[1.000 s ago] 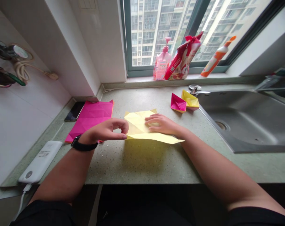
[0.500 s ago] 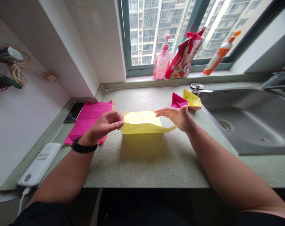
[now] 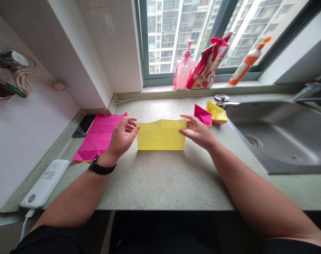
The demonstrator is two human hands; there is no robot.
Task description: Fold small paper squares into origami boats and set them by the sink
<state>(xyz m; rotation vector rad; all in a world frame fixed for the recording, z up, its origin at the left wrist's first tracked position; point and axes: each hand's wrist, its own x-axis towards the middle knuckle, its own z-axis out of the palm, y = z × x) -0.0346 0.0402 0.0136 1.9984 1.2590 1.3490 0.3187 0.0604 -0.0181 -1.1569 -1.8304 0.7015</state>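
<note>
A creased sheet of yellow paper [image 3: 160, 137] is folded over, its front layer facing me as a wide rectangle above the counter. My left hand [image 3: 124, 135] is at its upper left corner, thumb and curled fingers closed on the edge. On the opposite side, my right hand [image 3: 197, 131] has its thumb in front of the upper right corner and its fingers behind, gripping the sheet. Behind that hand sit a folded pink paper piece [image 3: 202, 115] and a folded yellow paper piece [image 3: 216, 112].
Creased pink sheets [image 3: 96, 137] lie left, beside a dark phone [image 3: 84, 126] and a white power bank [image 3: 45, 183] with a cable. A steel sink [image 3: 282, 137] is at the right. A pump bottle [image 3: 183, 72], a red bag [image 3: 208, 65] and an orange-white bottle [image 3: 246, 65] stand on the sill.
The yellow sheet's near part has come up and its loose right end has straightened. My right hand has closed in on the right corner. My left hand has shifted slightly right.
</note>
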